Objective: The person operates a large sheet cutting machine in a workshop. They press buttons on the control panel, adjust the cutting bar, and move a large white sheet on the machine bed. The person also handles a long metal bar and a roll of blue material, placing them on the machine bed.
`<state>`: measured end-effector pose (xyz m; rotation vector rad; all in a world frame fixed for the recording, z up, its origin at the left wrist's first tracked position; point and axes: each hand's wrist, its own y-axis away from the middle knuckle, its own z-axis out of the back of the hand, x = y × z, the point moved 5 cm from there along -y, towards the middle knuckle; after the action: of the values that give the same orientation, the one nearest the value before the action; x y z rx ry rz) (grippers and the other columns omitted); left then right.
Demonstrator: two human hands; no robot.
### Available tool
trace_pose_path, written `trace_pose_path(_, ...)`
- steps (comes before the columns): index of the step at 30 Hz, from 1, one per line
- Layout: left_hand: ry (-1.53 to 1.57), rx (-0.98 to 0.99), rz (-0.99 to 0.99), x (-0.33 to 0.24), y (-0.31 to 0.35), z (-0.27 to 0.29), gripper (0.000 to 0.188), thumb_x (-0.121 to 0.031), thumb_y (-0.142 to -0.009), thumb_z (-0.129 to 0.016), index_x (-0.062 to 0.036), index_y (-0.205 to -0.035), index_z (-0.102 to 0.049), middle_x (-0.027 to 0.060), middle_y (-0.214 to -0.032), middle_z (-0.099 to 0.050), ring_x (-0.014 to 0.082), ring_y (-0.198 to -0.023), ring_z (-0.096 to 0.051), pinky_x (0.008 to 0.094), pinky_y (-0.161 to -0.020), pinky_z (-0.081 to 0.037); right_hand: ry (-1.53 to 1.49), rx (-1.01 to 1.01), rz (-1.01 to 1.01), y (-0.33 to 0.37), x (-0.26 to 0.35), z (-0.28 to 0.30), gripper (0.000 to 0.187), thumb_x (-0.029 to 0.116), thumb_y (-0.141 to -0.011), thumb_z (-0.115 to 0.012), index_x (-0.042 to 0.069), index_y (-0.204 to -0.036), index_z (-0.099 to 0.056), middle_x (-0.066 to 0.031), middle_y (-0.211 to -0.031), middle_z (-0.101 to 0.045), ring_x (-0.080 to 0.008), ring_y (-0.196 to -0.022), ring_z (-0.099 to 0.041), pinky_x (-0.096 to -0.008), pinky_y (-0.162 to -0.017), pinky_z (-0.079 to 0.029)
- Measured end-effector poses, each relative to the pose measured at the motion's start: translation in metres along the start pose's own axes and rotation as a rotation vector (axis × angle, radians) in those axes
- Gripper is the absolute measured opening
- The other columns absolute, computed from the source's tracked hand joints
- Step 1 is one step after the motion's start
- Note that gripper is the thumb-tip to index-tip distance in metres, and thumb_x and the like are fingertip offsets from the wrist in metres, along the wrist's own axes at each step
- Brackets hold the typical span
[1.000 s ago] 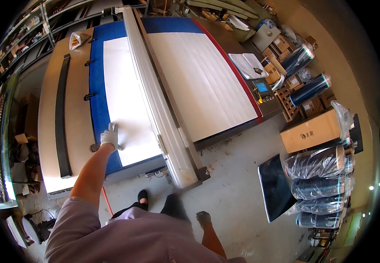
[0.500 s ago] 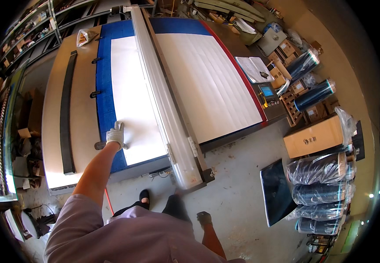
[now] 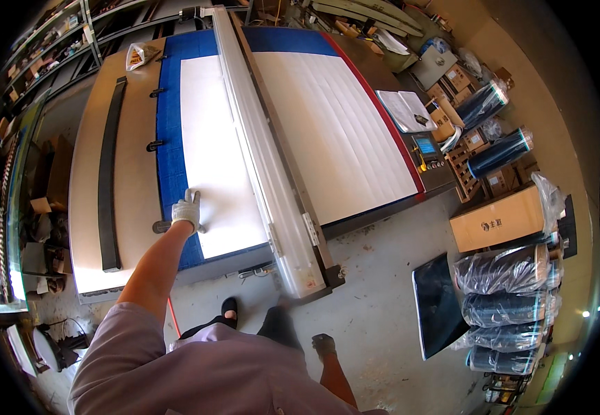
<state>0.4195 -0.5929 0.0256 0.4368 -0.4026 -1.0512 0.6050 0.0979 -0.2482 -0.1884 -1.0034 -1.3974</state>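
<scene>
My left hand, in a pale glove, rests on the near left edge of a white sheet, partly over the blue mat beneath it. Its fingers are stretched out and hold nothing. Beside that wrist, a dark clamp-like piece sits at the mat's edge. My right hand, in a darker glove, hangs over the floor beside my body, touching nothing I can see. Its fingers look bent but are too small and dark to read. A long gantry beam crosses over the sheet to my left hand's right.
Black clips line the mat's left edge. Farther left on the table lies a long dark bar. At the right edge are a control panel and an open notebook. Plastic-wrapped rolls and a carton stand to the right.
The view has shifted slightly, so the table sits a little farther right. My left hand stays at the sheet's edge, its fingers now closer together. The right hand hangs much as before.
</scene>
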Motion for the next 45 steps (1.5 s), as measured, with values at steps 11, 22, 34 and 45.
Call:
trace_pose_path(11,0.009,-0.037,0.008,-0.002,0.001,0.001,0.135,-0.048,-0.053,-0.092,-0.0102,-0.155,-0.014,0.0185,-0.160,-0.013,0.0341,-0.124,-0.052,0.0424,-0.095,-0.048,-0.018,0.030,-0.030,0.000,0.012,0.004,0.011,0.007,-0.087,-0.064,-0.002,-0.093,-0.066,-0.0073,-0.076,-0.064,-0.0141,-0.062,-0.057,-0.0261,-0.056,-0.048)
trace_pose_path(22,0.019,-0.043,0.005,0.001,-0.002,-0.002,0.135,-0.049,-0.053,-0.092,-0.0100,-0.156,-0.012,0.0209,-0.160,-0.013,0.0348,-0.126,-0.051,0.0433,-0.097,-0.047,-0.145,0.045,-0.045,0.001,0.011,-0.003,0.014,0.008,-0.084,-0.067,-0.001,-0.094,-0.065,-0.0081,-0.079,-0.064,-0.0147,-0.063,-0.059,-0.0270,-0.056,-0.049)
trace_pose_path(34,0.011,-0.017,0.008,0.000,0.001,0.000,0.134,-0.050,-0.055,-0.091,-0.0110,-0.156,-0.011,0.0196,-0.161,-0.011,0.0344,-0.129,-0.049,0.0428,-0.100,-0.045,-0.071,0.038,0.040,0.004,0.021,-0.002,0.012,0.007,-0.087,-0.062,0.000,-0.096,-0.067,-0.0081,-0.077,-0.066,-0.0142,-0.062,-0.059,-0.0269,-0.055,-0.048)
trace_pose_path(45,0.019,-0.032,0.011,0.000,-0.002,-0.001,0.135,-0.049,-0.052,-0.092,-0.0110,-0.155,-0.014,0.0193,-0.160,-0.013,0.0342,-0.125,-0.052,0.0432,-0.096,-0.048,-0.132,0.017,0.000,0.008,0.021,-0.002,0.014,0.010,-0.085,-0.065,0.000,-0.095,-0.065,-0.0075,-0.080,-0.066,-0.0141,-0.065,-0.059,-0.0274,-0.059,-0.048)
